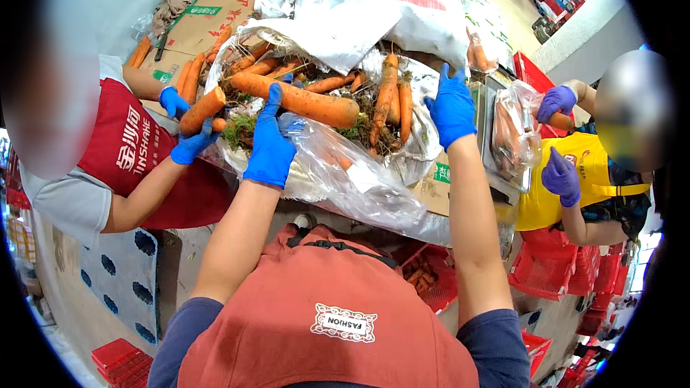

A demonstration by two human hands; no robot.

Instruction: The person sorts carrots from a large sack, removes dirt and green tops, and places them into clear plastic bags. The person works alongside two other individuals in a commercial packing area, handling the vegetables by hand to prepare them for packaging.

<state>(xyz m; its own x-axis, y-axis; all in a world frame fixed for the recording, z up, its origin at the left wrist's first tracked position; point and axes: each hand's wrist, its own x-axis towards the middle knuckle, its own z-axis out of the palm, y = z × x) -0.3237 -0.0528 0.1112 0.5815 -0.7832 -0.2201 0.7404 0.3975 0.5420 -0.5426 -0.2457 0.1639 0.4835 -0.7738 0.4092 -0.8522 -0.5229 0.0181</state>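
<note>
Seen from above, a person in a rust-red apron reaches both blue-gloved hands into a heap of carrots lying in an open clear plastic bag [338,172] on a cardboard-covered table [215,18]. The left hand [271,140] rests its fingers on 1 large carrot [302,99], laid over it rather than wrapped around; whether it truly grips cannot be told. This carrot lies near the middle of the heap, its long axis running left to right, the blunt cut end pointing right and the left end running under the glove. It looks stiff, fairly heavy and dirty, probably slippery with soil, best taken around its thick middle. The right hand [453,104] is spread open at the bag's right edge, holding nothing. Smaller carrots [388,97] stand nearly upright among roots and soil. At left, another person's gloved hands [188,145] hold a carrot [203,109]; at right, a third person in a yellow apron handles a bagged bundle [514,133].
</note>
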